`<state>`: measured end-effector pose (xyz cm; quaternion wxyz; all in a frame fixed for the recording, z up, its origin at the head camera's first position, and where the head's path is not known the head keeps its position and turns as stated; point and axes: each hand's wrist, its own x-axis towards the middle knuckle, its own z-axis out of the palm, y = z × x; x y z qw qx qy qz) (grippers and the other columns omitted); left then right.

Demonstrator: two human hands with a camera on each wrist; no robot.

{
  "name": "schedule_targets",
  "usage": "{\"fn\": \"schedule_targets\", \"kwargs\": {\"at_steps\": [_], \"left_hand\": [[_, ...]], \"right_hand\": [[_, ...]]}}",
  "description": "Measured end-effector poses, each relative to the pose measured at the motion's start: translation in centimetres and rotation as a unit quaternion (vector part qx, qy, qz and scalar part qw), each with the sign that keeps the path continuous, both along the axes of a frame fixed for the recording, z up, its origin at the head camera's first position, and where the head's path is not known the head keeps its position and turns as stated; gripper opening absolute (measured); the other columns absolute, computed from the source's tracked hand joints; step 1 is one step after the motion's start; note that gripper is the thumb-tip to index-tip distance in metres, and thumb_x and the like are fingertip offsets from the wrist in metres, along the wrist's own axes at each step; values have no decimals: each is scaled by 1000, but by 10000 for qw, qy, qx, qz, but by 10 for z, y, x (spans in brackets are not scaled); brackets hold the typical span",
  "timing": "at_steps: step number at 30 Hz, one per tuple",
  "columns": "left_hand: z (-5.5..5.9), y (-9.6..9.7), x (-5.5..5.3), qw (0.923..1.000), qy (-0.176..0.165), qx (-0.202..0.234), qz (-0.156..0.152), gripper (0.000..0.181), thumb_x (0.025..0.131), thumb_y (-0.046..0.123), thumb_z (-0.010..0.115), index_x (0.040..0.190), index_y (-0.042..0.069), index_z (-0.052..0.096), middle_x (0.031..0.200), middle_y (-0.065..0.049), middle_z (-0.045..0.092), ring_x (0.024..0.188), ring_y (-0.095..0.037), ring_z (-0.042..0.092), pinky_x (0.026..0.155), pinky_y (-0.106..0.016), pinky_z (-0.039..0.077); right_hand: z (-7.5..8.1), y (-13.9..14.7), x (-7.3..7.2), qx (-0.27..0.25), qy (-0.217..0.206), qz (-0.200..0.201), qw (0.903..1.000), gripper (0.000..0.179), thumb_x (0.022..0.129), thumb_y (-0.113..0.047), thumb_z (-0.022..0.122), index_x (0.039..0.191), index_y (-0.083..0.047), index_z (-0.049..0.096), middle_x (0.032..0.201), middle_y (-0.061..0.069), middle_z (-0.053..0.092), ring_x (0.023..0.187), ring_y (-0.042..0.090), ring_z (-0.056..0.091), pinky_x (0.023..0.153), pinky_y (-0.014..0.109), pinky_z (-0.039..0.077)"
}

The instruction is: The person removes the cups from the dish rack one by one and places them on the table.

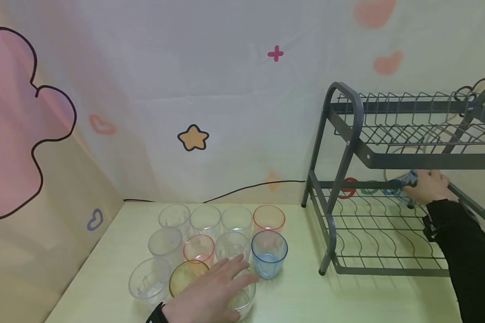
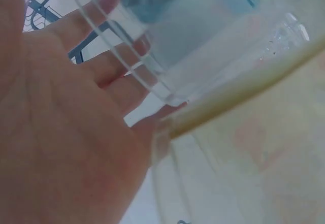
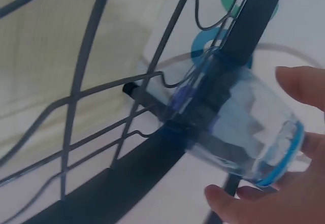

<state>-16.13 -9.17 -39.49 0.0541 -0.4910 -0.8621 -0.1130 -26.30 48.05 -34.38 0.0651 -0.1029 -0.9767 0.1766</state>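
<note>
My right hand (image 1: 428, 186) reaches under the upper shelf of the rack and grips a blue-tinted drinking glass (image 3: 231, 120) by one end. The glass (image 1: 409, 178) lies tilted near the back rail of the lower shelf. Over the front of the group of glasses, my left hand (image 1: 214, 289) spreads its fingers above and around a clear glass (image 1: 244, 299). In the left wrist view, the fingers of this hand (image 2: 76, 97) extend behind a clear rim; firm contact cannot be made out. Beside it stand a yellow glass (image 1: 186, 273) and a blue glass (image 1: 269, 260).
Several more glasses stand close together, including a red-rimmed one (image 1: 269, 215) at the back and a clear one (image 1: 147, 282) at front left. A two-tier grey wire rack (image 1: 392, 271) occupies the right side of the pale table (image 1: 291, 296). A printed cloth (image 1: 226, 112) hangs behind.
</note>
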Motion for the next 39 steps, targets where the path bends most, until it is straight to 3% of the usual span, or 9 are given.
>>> {"fn": "schedule_targets", "kwargs": {"at_steps": [7,13,19,23,30,39], "left_hand": [[0,-1,0,9996,167,-205,-42,69,70,19,82,131,21,53,136,-5,48,138,-32,37,107,-54,34],[2,-1,1,9989,172,-418,98,64,74,33,82,131,24,53,137,-4,49,138,-30,36,108,-53,33],[3,-1,0,9987,190,-467,63,63,74,27,82,131,24,54,140,0,49,139,-27,36,107,-53,34],[4,-1,0,9983,205,-533,59,65,73,30,83,131,25,54,140,2,49,138,-27,37,107,-53,35],[6,2,2,9989,25,-389,270,51,84,42,74,127,24,57,138,-1,52,138,-27,38,108,-53,33],[6,5,4,9985,-88,-442,314,57,84,44,74,134,26,54,144,-4,48,140,-27,34,110,-53,30]], "right_hand": [[-7,2,-4,-151,130,-359,9992,82,102,-43,41,147,15,4,144,44,-12,130,64,-13,85,83,14],[-11,-1,-7,232,395,-425,9980,71,101,-30,44,142,20,15,141,45,3,130,65,-4,84,81,22],[-13,-3,-13,535,551,-391,9963,67,99,-21,48,141,22,18,140,46,9,128,67,2,90,78,20],[-12,-5,-14,506,531,-372,9966,66,98,-19,50,140,22,21,138,47,9,124,70,6,88,79,21],[-1,-18,-15,508,209,-5,9985,75,98,-24,52,142,23,13,132,56,6,116,74,9,87,80,21],[6,-27,-14,678,137,554,9961,77,96,-33,58,139,24,27,124,48,30,111,66,30,94,74,27]]}}
